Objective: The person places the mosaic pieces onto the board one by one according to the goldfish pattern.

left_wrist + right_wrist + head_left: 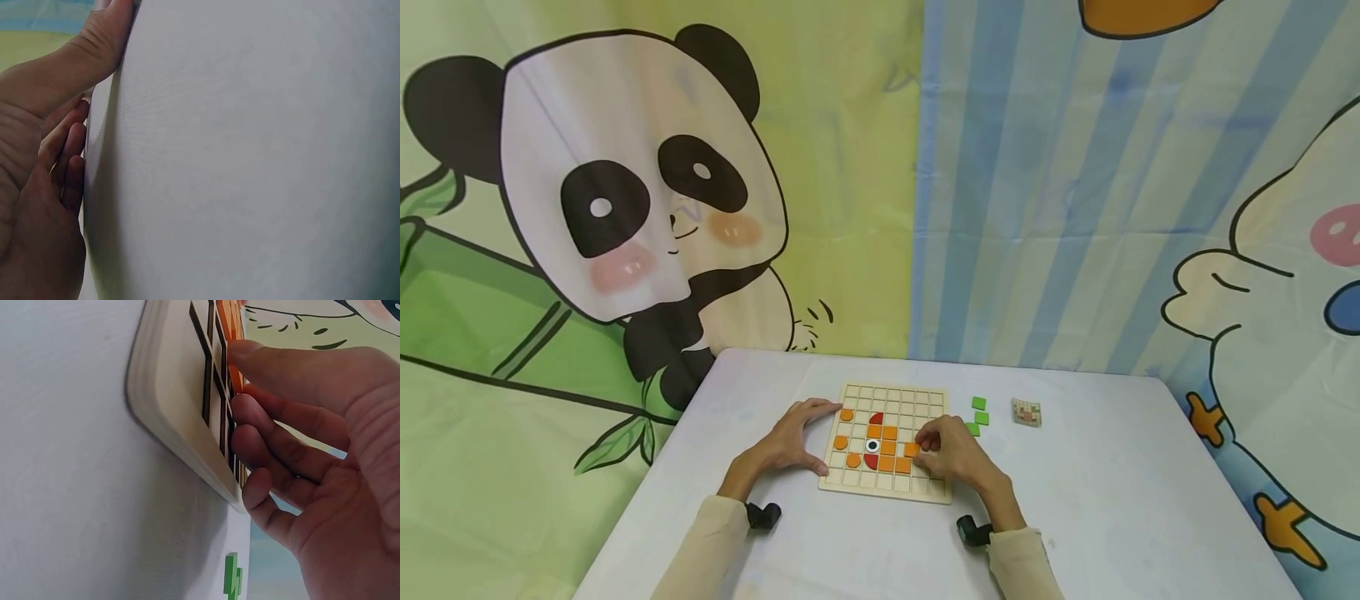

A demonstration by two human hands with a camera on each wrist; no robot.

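A wooden grid board [850,481] lies on the white table. Orange square tiles [887,448], red quarter-round pieces [870,461], a white piece with a black dot [872,446] and orange discs [853,461] sit in its cells. My right hand [957,450] pinches an orange square tile [912,449] between thumb and fingers over the right part of the board; the right wrist view shows the thumb [247,350] against orange. Along the board's left edge, my left hand [784,437] is spread, with thumb and forefinger touching the edge. In the left wrist view, the left hand [53,169] hides the board.
Several green square tiles [981,418] lie right of the board, beside the right hand. Farther right is a small patterned card [1026,412]. Each wrist wears a black camera [974,532]. Behind the table [1097,483] hangs a cartoon-printed curtain [850,167].
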